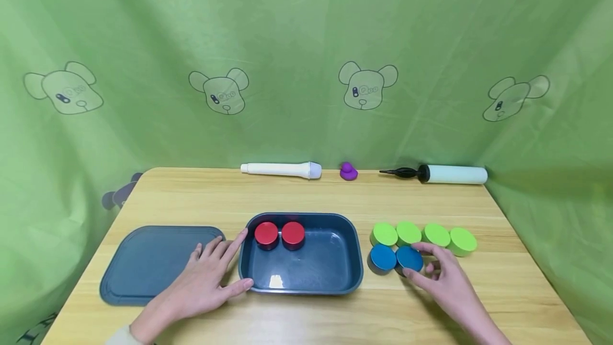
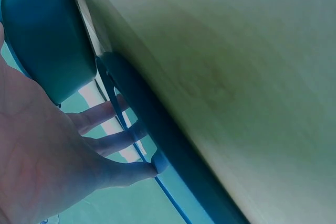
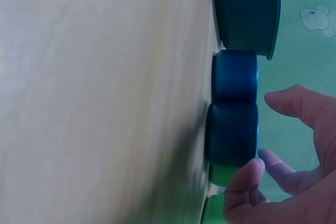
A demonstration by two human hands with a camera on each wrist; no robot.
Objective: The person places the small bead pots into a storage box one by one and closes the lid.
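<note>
My left hand (image 1: 203,284) lies spread at the left wall of the dark blue box (image 1: 306,290), thumb and index fingertips right at its rim. Its other fingers overlap the flat dark lid (image 1: 148,260); the left wrist view shows them straight at the lid's edge. Inside the box, two red cylinders (image 1: 266,233) (image 1: 293,233) stand at the back left. On the right, my right hand (image 1: 445,278) reaches over the nearer-right blue cylinder (image 1: 409,259), thumb and fingers parted around its top. In the right wrist view the thumb stands apart from that cylinder (image 3: 233,134). Another blue cylinder (image 1: 382,258) stands beside it.
Several green cylinders (image 1: 436,235) form a row just behind the blue ones. Along the table's back edge lie a white tube-like object (image 1: 280,170), a small purple object (image 1: 348,171) and a hand pump (image 1: 455,174). A green curtain (image 1: 297,25) hangs behind.
</note>
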